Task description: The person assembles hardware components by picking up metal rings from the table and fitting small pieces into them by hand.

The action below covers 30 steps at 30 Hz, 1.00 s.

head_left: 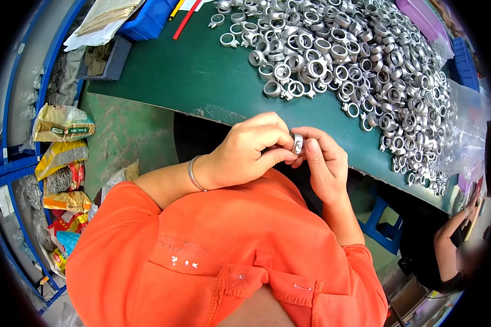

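In front of my chest, a small silver metal ring (pixel 298 144) with a raised lug is held between my two hands. My left hand (pixel 251 147), with a bangle at its wrist, pinches the ring from the left between thumb and curled fingers. From the right, my right hand (pixel 327 163) has its fingers behind the ring and its thumb beside it. The fingertips partly cover the ring. Beyond my hands, a large pile of similar metal rings (pixel 333 54) spreads over the green table (pixel 185 71).
A red pencil (pixel 187 19) and a yellow one (pixel 176 10) lie near a blue bin (pixel 150 19). Printed sacks (pixel 64 123) stand by a blue rack on the left. At right are a plastic bag (pixel 463 136), a blue stool (pixel 381 224) and another person's arm (pixel 446 245).
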{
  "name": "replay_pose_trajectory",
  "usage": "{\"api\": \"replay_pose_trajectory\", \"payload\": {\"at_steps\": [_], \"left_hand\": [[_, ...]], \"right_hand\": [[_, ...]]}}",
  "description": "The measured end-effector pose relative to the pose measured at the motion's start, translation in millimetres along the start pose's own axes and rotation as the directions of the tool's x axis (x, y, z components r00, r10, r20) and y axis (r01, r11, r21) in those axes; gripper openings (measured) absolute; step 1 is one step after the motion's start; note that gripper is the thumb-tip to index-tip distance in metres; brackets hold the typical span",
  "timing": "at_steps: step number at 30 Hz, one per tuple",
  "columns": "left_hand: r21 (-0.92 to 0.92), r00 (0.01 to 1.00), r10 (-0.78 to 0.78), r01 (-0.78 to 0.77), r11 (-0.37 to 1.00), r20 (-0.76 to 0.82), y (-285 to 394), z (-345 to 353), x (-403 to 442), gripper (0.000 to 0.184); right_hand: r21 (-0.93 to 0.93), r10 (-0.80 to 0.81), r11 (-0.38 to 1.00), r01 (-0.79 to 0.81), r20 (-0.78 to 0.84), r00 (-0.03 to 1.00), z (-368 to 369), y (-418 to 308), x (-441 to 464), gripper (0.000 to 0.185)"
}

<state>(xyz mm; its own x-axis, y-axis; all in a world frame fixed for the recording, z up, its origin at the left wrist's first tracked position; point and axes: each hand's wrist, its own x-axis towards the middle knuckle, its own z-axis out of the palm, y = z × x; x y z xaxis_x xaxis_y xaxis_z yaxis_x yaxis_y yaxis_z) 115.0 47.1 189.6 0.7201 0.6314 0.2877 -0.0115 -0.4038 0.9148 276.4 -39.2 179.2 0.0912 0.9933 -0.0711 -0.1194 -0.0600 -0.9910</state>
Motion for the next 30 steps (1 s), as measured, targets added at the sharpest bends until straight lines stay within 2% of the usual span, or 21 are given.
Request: {"api": "replay_pose_trajectory", "payload": {"at_steps": [7, 12, 16, 18, 20, 21, 22, 23, 24, 25, 26, 28, 29, 30], "left_hand": [[-0.016, 1.000, 0.004, -0.004, 1.000, -0.011, 3, -1, -1, 0.012], [-0.027, 1.000, -0.004, 0.004, 1.000, 0.007, 4, -5, -1, 0.012], [0.004, 0.999, 0.029, -0.029, 1.000, 0.043, 1, -7, -2, 0.012], [0.009, 0.998, 0.048, -0.048, 0.999, 0.052, 0, -7, -2, 0.013], [-0.223, 0.957, -0.283, 0.291, 0.930, 0.071, 2, -7, -3, 0.027], [-0.447, 0.905, -0.395, 0.422, 0.789, 0.157, -2, -6, -3, 0.041], [-0.602, 0.903, -0.379, 0.419, 0.680, 0.202, -4, -5, -2, 0.047], [-0.656, 0.897, -0.384, 0.426, 0.623, 0.219, -4, -7, 0, 0.047], [-0.709, 0.891, -0.387, 0.432, 0.558, 0.238, -5, -7, 2, 0.046], [-0.723, 0.864, -0.436, 0.468, 0.508, 0.253, -4, -8, 3, 0.042], [-0.705, 0.839, -0.479, 0.503, 0.500, 0.259, 0, -9, 5, 0.036], [-0.732, 0.824, -0.497, 0.513, 0.449, 0.272, -10, -8, 5, 0.028], [-0.754, 0.797, -0.534, 0.528, 0.391, 0.282, -12, -7, 6, 0.020], [-0.755, 0.798, -0.532, 0.528, 0.389, 0.284, -12, -6, 6, 0.020]], "right_hand": [[0.092, 0.012, 0.996, -0.012, -0.004, 1.000, 4, -1, 1, 0.023], [0.161, 0.087, 0.983, -0.093, 0.045, 0.995, 4, -2, 3, 0.023], [0.152, 0.091, 0.983, -0.103, 0.080, 0.993, 1, -2, 5, 0.022], [0.234, 0.066, 0.969, -0.079, 0.063, 0.996, 1, -4, 4, 0.020], [0.221, -0.223, 0.946, 0.237, -0.087, 0.971, 9, -2, 8, 0.026], [0.064, -0.342, 0.935, 0.349, -0.094, 0.935, 6, 2, 10, 0.033], [-0.172, -0.443, 0.891, 0.421, -0.121, 0.888, 6, 4, 12, 0.031], [-0.251, -0.460, 0.865, 0.435, -0.048, 0.887, 4, 1, 13, 0.029], [-0.330, -0.466, 0.831, 0.447, 0.026, 0.885, 3, -6, 16, 0.028], [-0.332, -0.472, 0.810, 0.484, 0.121, 0.873, 5, -15, 21, 0.027], [-0.340, -0.430, 0.826, 0.450, 0.136, 0.893, 6, -24, 21, 0.029], [-0.523, -0.577, 0.655, 0.544, 0.119, 0.808, 1, -24, 36, 0.026], [-0.663, -0.684, 0.518, 0.540, 0.058, 0.727, -1, -21, 46, 0.022], [-0.688, -0.647, 0.588, 0.425, -0.085, 0.758, 0, -19, 51, 0.019]]}}
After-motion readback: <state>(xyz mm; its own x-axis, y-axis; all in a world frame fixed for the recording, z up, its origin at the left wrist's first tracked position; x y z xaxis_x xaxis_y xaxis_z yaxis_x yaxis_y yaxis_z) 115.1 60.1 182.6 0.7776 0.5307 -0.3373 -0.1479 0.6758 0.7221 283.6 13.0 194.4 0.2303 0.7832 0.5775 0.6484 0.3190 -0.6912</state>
